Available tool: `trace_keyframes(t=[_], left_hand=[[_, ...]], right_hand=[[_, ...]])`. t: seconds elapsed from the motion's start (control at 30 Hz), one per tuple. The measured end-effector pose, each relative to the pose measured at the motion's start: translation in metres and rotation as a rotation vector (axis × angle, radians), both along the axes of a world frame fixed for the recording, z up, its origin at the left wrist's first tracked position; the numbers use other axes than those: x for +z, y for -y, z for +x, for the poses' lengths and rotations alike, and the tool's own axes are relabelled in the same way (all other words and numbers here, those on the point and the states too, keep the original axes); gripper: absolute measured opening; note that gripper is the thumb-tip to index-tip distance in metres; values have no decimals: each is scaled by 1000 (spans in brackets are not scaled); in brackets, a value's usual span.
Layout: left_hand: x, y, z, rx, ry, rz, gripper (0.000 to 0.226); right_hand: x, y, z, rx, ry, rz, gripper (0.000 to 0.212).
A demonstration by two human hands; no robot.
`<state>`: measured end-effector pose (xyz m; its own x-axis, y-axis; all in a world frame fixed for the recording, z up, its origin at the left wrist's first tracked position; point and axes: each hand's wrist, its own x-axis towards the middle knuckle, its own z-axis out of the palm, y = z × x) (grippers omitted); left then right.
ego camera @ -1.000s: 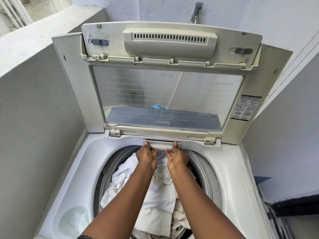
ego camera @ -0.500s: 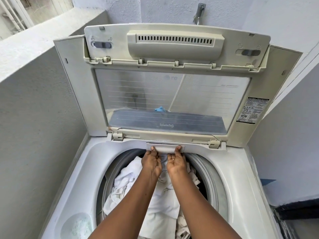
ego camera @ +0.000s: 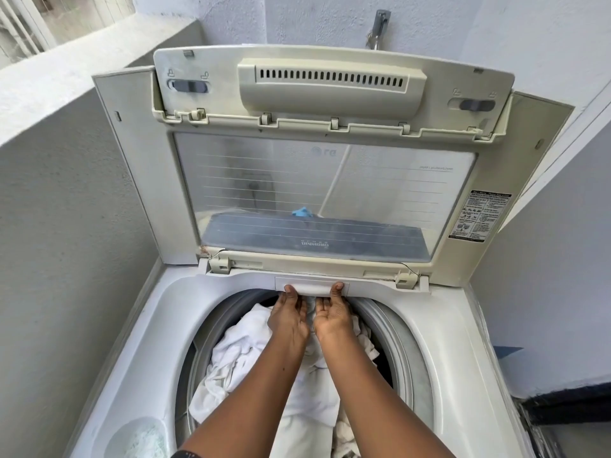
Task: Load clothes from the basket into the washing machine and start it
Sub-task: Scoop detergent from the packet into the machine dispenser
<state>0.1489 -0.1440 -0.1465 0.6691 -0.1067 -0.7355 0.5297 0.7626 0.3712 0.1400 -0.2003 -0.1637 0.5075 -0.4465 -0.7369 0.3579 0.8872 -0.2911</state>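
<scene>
white clothes [ego camera: 238,355] are piled in the drum [ego camera: 403,358] of the washer [ego camera: 439,375], all bunched up and filling most of the round opening, with both forearms reaching over the top of them; left hand [ego camera: 287,320] and right hand [ego camera: 332,320] sit side by side, nearly touching, at the back rim of the opening; each has its thumb pressed on the face of a little white panel [ego camera: 312,287] set in that rim, and the fingers go in under its lower edge, so the panel's held between thumb and fingers, tips hidden though; dark band [ego camera: 185,454] on the left wrist; front left corner of the washer top has a round dip [ego camera: 139,438] with whitish powdery stuff in it; lid [ego camera: 324,193] is up, standing just behind the panel, see-through window with something blue [ego camera: 302,212] showing through it, sticker [ego camera: 479,214] on its right frame; grey walls [ego camera: 66,259] hug both sides, tap [ego camera: 378,28] on the wall above the lid
</scene>
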Motion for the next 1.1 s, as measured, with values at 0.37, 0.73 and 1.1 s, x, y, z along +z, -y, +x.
trace_keyframes(t=[0.37,0.73,1.1], left_hand=[[13,-21,1,-64,12,290,15],[-5,-82,-41,-819,534,1629,39],[114,-62,8,-203,1280,1721,30]], right_hand=[[8,8,-18,267,-225,-356,23],[3,-39,-70,1450,-661,-1483,87],[128,-11,-49,251,-640,-2508,17]])
